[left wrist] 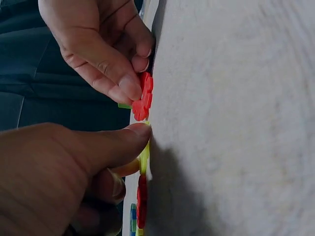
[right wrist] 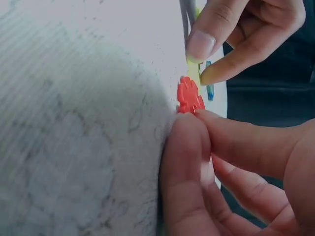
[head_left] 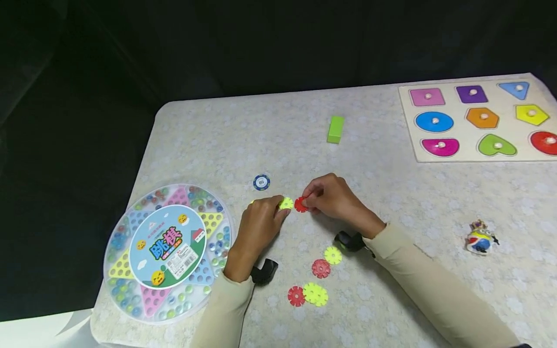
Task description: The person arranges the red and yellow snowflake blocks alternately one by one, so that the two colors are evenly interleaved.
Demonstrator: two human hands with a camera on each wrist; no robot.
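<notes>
My left hand pinches a yellow snowflake disc just above the tablecloth; the left wrist view shows its edge between thumb and finger. My right hand pinches a red snowflake disc right beside it, seen edge-on and again in the right wrist view. The two discs nearly touch. Loose discs lie nearer me: a yellow one, a red one, another red one and a joined yellow pair.
A round marble checkers box sits at the left. A blue poker chip lies behind my left hand, a green block farther back. A shape puzzle board fills the far right; a small minion figure lies right.
</notes>
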